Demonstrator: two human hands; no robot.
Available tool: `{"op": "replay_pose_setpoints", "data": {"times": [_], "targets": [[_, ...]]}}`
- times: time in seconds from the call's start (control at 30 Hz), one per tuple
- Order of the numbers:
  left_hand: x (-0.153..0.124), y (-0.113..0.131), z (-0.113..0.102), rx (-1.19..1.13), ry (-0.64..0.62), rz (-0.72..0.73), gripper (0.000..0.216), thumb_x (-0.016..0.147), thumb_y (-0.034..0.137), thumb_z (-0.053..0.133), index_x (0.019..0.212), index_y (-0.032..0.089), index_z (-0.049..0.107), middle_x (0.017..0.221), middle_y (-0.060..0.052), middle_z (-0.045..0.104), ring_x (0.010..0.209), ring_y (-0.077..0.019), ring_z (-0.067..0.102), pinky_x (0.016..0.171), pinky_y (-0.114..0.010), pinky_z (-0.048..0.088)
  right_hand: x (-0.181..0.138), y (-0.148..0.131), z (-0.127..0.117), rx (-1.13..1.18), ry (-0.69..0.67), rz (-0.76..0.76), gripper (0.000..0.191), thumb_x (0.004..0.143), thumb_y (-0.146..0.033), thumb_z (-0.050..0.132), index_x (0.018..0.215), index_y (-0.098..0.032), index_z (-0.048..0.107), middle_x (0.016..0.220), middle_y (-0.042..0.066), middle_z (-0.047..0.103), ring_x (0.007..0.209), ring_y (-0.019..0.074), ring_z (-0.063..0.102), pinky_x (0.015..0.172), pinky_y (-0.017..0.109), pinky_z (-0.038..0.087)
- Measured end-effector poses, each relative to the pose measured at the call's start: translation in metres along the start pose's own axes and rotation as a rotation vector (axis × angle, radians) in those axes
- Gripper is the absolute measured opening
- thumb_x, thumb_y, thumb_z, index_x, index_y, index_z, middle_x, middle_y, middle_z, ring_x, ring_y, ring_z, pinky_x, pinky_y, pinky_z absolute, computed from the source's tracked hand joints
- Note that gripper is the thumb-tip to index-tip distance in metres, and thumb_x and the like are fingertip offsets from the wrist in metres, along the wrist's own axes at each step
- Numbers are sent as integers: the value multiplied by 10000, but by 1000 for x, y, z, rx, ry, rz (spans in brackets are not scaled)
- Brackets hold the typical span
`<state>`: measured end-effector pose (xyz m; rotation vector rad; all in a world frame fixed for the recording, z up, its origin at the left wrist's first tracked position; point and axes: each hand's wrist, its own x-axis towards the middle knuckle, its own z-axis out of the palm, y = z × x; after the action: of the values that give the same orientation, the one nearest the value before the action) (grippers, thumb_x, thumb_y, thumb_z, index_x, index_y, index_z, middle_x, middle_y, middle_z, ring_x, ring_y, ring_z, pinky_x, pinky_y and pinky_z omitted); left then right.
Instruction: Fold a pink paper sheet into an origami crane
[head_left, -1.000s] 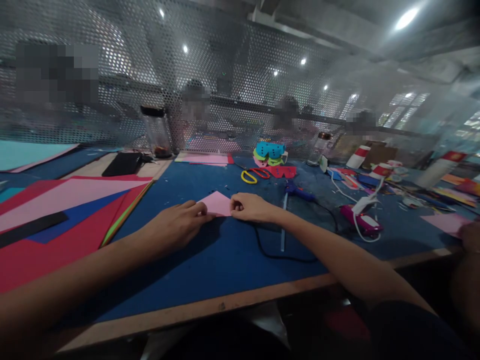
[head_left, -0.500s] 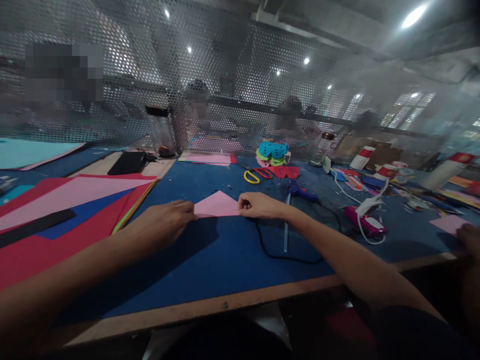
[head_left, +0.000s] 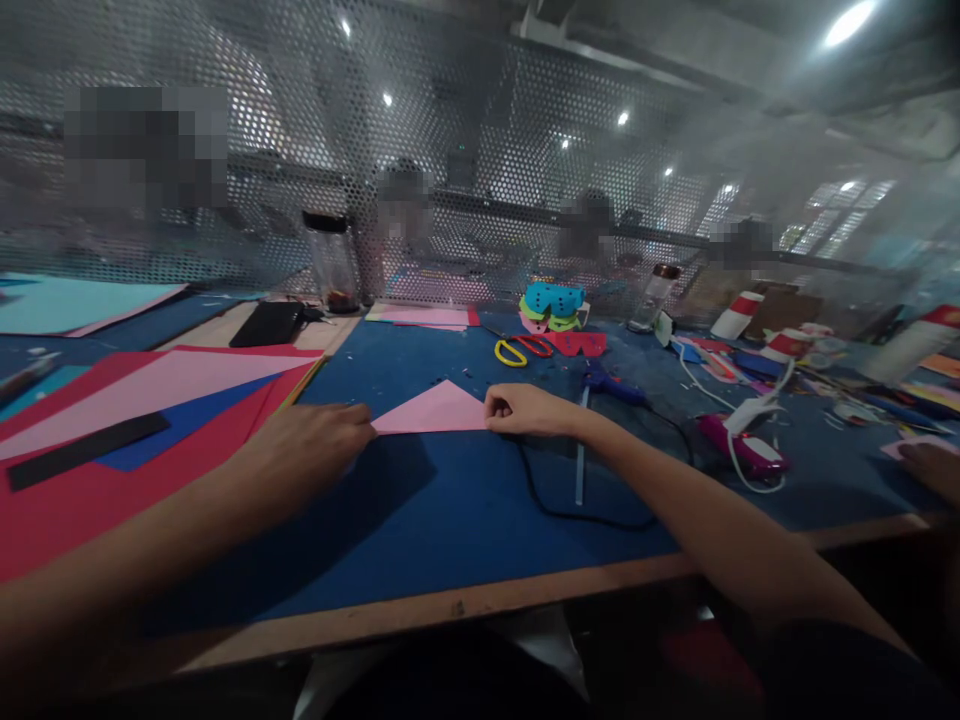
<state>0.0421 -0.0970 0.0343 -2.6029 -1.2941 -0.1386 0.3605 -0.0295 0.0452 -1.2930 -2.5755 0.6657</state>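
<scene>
A pink sheet of paper [head_left: 436, 412], folded into a triangle with its peak pointing away from me, lies on the blue table mat [head_left: 465, 510]. My left hand [head_left: 322, 445] is closed at the paper's left corner, fingertips pinching it. At the right corner my right hand [head_left: 529, 410] has its fingers curled and pressed on the paper, thumb and forefinger together. Just beyond my right hand are scissors [head_left: 511, 353] with yellow and red handles. A blue glue gun [head_left: 615, 387] rests right of that hand, with a clear glue stick [head_left: 580, 450] near it.
Coloured sheets [head_left: 217, 395] with a black strip [head_left: 90, 450] lie at the left. A black phone-like wallet [head_left: 268, 324] and a glass bottle [head_left: 331, 262] stand behind. Cut-out paper masks [head_left: 553, 300], a magenta device [head_left: 742, 447] and another person's hand [head_left: 930, 468] are rightward.
My left hand has slid left along the paper's lower edge, showing more of the triangle. My right hand keeps its hold. The other person's hand at the far right has shifted with its pink paper.
</scene>
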Motion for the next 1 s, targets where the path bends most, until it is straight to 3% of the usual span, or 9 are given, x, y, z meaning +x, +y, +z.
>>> {"op": "replay_pose_setpoints", "data": {"times": [0.13, 0.27, 0.5, 0.77, 0.9, 1.0], "targets": [[-2, 2, -10, 89, -138, -35, 266, 863, 16, 516, 911, 172, 726, 948, -112, 717, 813, -301, 714, 589, -340, 474, 1, 2, 0, 10, 2, -16, 82, 810, -164, 655, 888, -144, 674, 881, 38, 697, 765, 138, 589, 663, 235, 401], [-6, 6, -23, 162, -182, -91, 271, 892, 12, 466, 918, 144, 701, 942, -107, 717, 803, -271, 714, 590, -317, 451, -1, 4, -3, 16, -14, -2, 88, 804, -142, 640, 887, -147, 671, 848, 25, 692, 750, 134, 598, 653, 229, 403], [-14, -5, -17, 211, -170, -136, 278, 957, 85, 437, 951, 157, 705, 939, -96, 714, 800, -244, 710, 539, -279, 362, -5, 9, -14, 23, -93, -3, 110, 793, -149, 641, 896, -152, 678, 827, 21, 699, 759, 144, 617, 655, 231, 419], [-5, 1, -17, 232, -128, -150, 298, 977, 110, 404, 914, 150, 693, 920, -108, 719, 832, -282, 699, 634, -347, 436, -10, 20, -31, -24, -196, 25, 194, 742, -90, 616, 916, -142, 684, 791, 5, 682, 708, 133, 598, 617, 214, 410], [-4, 0, -15, 235, -70, -165, 288, 991, 131, 397, 908, 154, 672, 918, -108, 718, 846, -289, 686, 678, -372, 459, -11, 16, -28, -4, -74, 27, 263, 740, -42, 554, 955, -139, 672, 818, 10, 679, 713, 126, 595, 635, 212, 415], [-2, 0, -11, 182, 24, -137, 255, 989, 136, 413, 1001, 149, 668, 999, -108, 712, 916, -290, 671, 769, -397, 489, -10, 13, -20, 22, 25, -64, 246, 763, -45, 559, 963, -147, 660, 915, 28, 687, 800, 137, 613, 699, 218, 443]]}}
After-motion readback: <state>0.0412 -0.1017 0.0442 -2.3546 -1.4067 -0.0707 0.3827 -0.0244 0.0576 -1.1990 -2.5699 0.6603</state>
